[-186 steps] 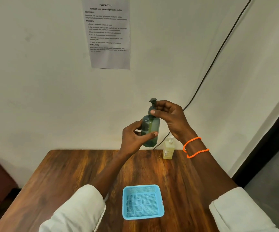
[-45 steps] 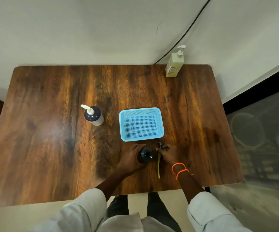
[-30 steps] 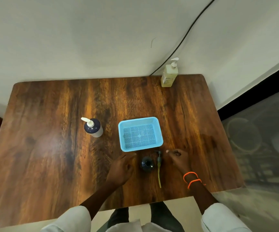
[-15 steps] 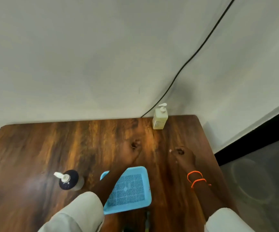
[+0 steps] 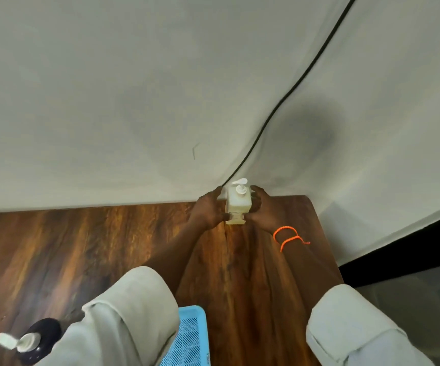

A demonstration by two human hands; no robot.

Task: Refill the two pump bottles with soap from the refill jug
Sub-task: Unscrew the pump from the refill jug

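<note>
A pale yellow square bottle (image 5: 238,204) with a white pump stands at the far edge of the wooden table (image 5: 108,247), against the wall. My left hand (image 5: 207,210) wraps its left side and my right hand (image 5: 262,211) wraps its right side; both hold it. A dark bottle with a white pump (image 5: 32,342) stands at the lower left. The green bottle and its removed pump head are out of view.
A blue mesh basket (image 5: 190,339) sits near the bottom, partly hidden by my left sleeve. A black cable (image 5: 279,107) runs down the white wall to the table's far edge. The table's right edge lies just right of my right arm.
Both hands left the open green bottle and its pump near the basket, reached to the far edge and closed around the pale yellow bottle. The view tilted up toward the wall.
</note>
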